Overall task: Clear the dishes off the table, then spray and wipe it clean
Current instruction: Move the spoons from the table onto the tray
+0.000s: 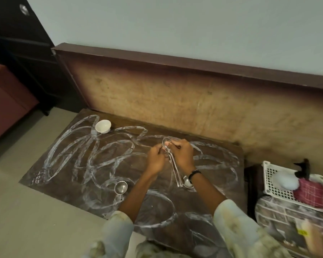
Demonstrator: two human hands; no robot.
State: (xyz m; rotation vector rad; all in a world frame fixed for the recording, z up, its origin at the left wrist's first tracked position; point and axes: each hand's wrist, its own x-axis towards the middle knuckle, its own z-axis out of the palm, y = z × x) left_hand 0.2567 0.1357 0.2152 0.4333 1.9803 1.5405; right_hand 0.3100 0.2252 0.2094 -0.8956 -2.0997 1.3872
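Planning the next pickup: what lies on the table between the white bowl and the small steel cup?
Head view: no dishes between the white bowl and steel cup, only white swirled streaks on the dark tabletop.

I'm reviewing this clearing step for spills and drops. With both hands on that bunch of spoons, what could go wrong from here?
1. The left hand and right hand pinch only the top of the long metal spoons; a loose one could slip out.
2. The small steel cup sits near the left forearm, which could knock it over.
3. Sleeves may drag through the white streaks on the dark wooden table.
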